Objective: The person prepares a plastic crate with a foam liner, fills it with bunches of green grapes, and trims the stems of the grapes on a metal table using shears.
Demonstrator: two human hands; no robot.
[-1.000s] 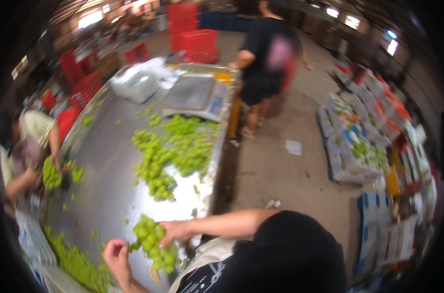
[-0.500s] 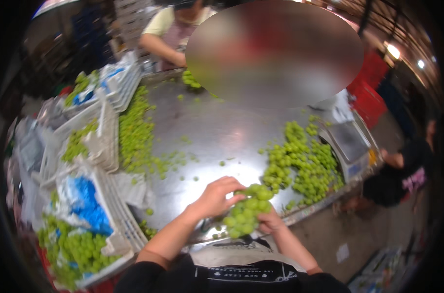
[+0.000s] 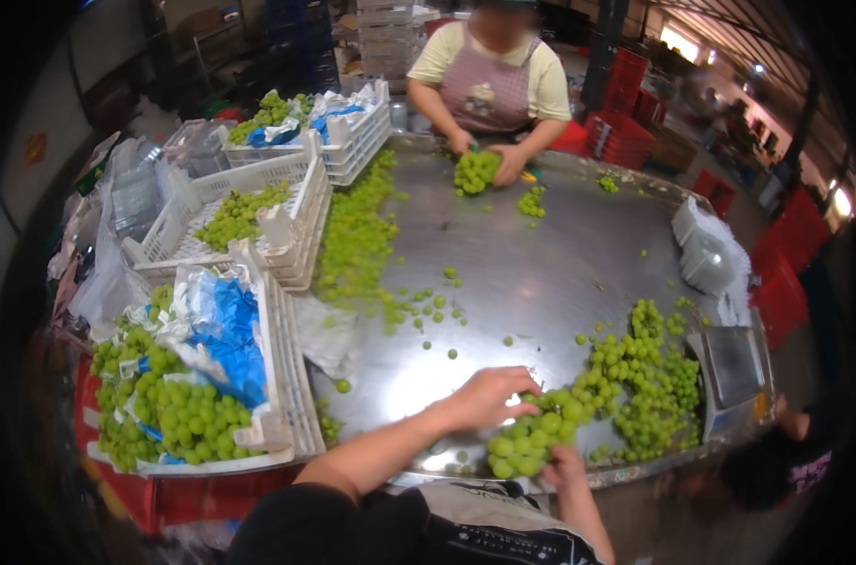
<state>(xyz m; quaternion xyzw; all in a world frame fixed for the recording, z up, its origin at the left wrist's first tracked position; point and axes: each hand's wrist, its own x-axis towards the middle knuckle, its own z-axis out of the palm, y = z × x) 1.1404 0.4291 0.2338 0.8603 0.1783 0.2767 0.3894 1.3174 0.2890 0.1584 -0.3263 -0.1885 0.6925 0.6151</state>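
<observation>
A bunch of green grapes (image 3: 531, 441) hangs tilted in front of me, just over the near edge of the metal table (image 3: 531, 273). My right hand (image 3: 569, 471) grips it from the lower right, its fingers partly behind the grapes. At the bunch's upper end, my left hand (image 3: 489, 399) has its thumb and fingers curled in a pinch; whatever stem lies between them is too small to make out. Close by on the right, a heap of green grape bunches (image 3: 635, 377) rests on the table, next to a scale (image 3: 734, 367).
Stacked white crates (image 3: 291, 377) with grapes and blue-white wrapping line the left side. Loose grapes (image 3: 352, 235) lie along them. Across the table a person (image 3: 489, 85) holds another grape bunch (image 3: 477, 172). Clear plastic boxes (image 3: 705, 250) stand at the right edge.
My view has swung left, so the table and crates sit farther right in the picture. The bunch stays between my hands, and the person opposite now shows more fully.
</observation>
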